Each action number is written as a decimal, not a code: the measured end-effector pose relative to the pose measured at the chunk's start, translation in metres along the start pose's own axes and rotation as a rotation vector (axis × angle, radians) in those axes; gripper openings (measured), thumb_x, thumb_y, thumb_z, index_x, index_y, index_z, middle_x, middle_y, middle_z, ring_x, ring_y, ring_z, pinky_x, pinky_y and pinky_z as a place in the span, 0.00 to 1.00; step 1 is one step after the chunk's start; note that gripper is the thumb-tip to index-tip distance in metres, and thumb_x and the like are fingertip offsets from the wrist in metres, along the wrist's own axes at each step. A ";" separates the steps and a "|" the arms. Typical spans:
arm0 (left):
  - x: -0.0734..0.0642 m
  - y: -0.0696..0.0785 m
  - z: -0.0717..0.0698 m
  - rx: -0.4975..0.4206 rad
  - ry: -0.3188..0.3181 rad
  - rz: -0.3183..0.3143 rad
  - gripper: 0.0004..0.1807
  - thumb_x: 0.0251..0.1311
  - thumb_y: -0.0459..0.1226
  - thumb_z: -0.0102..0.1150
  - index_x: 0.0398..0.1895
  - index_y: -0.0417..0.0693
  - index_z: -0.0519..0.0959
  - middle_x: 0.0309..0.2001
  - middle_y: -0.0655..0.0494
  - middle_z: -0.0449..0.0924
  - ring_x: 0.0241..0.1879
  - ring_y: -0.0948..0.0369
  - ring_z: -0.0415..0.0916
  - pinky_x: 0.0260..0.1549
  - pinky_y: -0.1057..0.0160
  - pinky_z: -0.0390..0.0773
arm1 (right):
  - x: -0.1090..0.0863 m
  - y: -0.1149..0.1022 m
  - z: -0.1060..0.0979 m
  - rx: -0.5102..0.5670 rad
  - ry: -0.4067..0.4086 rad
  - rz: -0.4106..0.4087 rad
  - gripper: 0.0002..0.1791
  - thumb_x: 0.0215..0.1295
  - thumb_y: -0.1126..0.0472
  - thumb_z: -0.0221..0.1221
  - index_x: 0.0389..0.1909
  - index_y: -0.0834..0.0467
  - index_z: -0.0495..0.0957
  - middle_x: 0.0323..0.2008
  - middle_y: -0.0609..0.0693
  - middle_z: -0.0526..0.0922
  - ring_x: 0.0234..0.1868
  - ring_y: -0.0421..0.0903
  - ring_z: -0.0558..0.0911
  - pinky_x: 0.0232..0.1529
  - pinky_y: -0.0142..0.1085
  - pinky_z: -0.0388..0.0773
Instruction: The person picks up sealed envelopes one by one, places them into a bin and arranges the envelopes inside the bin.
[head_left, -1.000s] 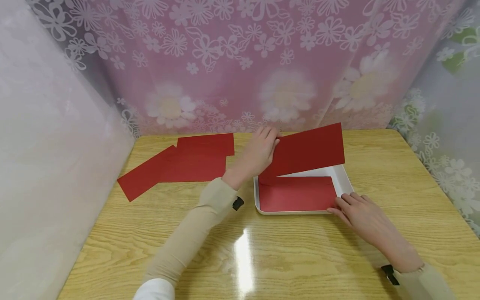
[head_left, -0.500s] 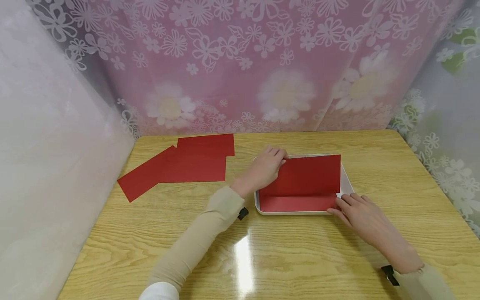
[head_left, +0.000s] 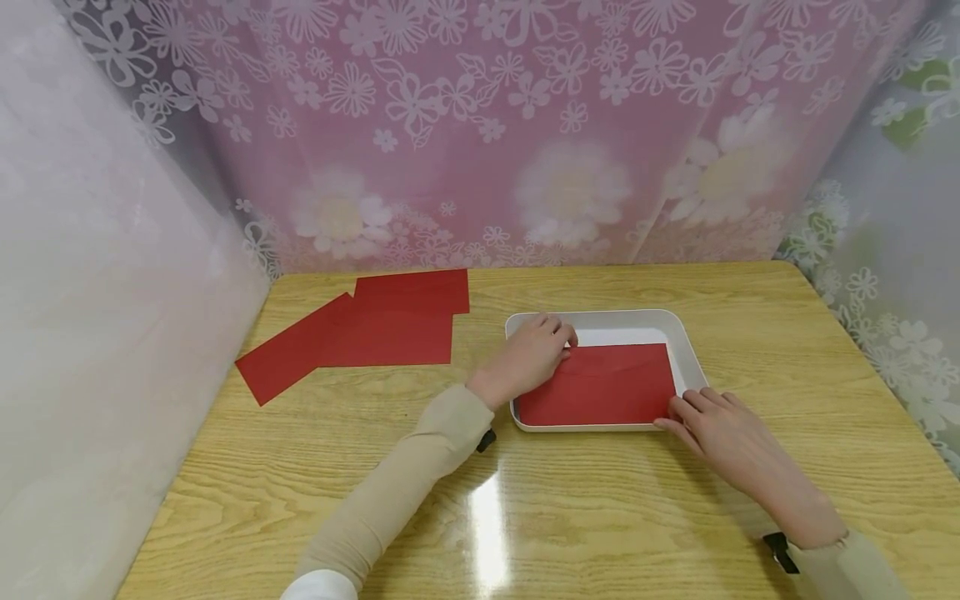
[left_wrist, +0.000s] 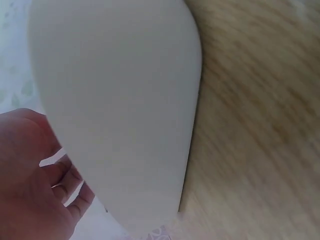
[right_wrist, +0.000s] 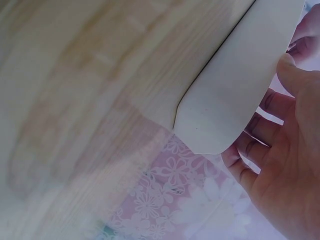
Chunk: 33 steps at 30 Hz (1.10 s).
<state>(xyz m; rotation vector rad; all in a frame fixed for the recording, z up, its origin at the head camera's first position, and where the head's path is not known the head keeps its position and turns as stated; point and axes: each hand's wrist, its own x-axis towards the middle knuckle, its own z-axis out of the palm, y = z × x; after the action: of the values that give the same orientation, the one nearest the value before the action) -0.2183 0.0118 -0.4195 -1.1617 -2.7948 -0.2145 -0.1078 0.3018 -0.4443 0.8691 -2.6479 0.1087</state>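
A red envelope (head_left: 607, 387) lies flat in the front part of a shallow white tray (head_left: 622, 317). My left hand (head_left: 528, 354) reaches over the tray's left side, its curled fingers holding the envelope near its back left corner; the exact grip is hidden. At the tray's front right corner, my right hand (head_left: 731, 433) grips the rim, thumb in front and fingers along the right side. Both wrist views show the tray's outer wall: in the left one the left hand (left_wrist: 30, 185) curves behind it, in the right one the right hand (right_wrist: 290, 150) is at its edge.
Overlapping red envelopes (head_left: 375, 337) lie on the wooden table (head_left: 600, 517) at the back left. A floral curtain (head_left: 465, 167) hangs behind the table, with pale sheeting (head_left: 112, 292) along the left side.
The raised envelope in my left hand has come down and tilted flat into the tray, over the one that lay there. My right hand has stayed at the tray's corner.
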 end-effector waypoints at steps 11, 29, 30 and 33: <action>-0.006 0.008 -0.001 0.052 -0.111 -0.059 0.14 0.76 0.47 0.52 0.56 0.55 0.80 0.50 0.57 0.78 0.51 0.59 0.74 0.48 0.61 0.76 | 0.000 0.000 -0.001 0.000 0.009 -0.002 0.18 0.70 0.45 0.60 0.26 0.51 0.70 0.25 0.42 0.67 0.28 0.45 0.70 0.29 0.41 0.67; -0.017 -0.014 -0.014 0.036 0.239 -0.067 0.09 0.77 0.41 0.52 0.47 0.53 0.82 0.44 0.60 0.83 0.51 0.58 0.79 0.55 0.58 0.76 | 0.000 0.000 -0.001 -0.001 0.013 -0.020 0.18 0.72 0.45 0.57 0.26 0.50 0.70 0.25 0.41 0.66 0.27 0.44 0.68 0.30 0.42 0.68; -0.019 -0.018 -0.016 0.018 0.256 -0.080 0.09 0.77 0.41 0.52 0.47 0.52 0.82 0.45 0.59 0.83 0.52 0.57 0.79 0.56 0.57 0.75 | 0.000 0.000 -0.001 -0.001 0.011 -0.019 0.18 0.72 0.45 0.58 0.26 0.50 0.70 0.25 0.41 0.65 0.27 0.44 0.68 0.30 0.41 0.68; -0.027 -0.034 -0.018 -0.009 0.297 -0.138 0.09 0.76 0.40 0.53 0.46 0.51 0.84 0.46 0.57 0.83 0.53 0.56 0.78 0.55 0.56 0.75 | 0.000 -0.001 -0.001 0.001 0.003 -0.011 0.18 0.72 0.45 0.59 0.26 0.50 0.70 0.25 0.41 0.65 0.27 0.44 0.68 0.30 0.42 0.68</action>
<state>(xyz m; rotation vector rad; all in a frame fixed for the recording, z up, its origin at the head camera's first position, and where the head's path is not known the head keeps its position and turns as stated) -0.2229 -0.0337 -0.4088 -0.8574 -2.6122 -0.3780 -0.1070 0.3014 -0.4433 0.8827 -2.6402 0.1085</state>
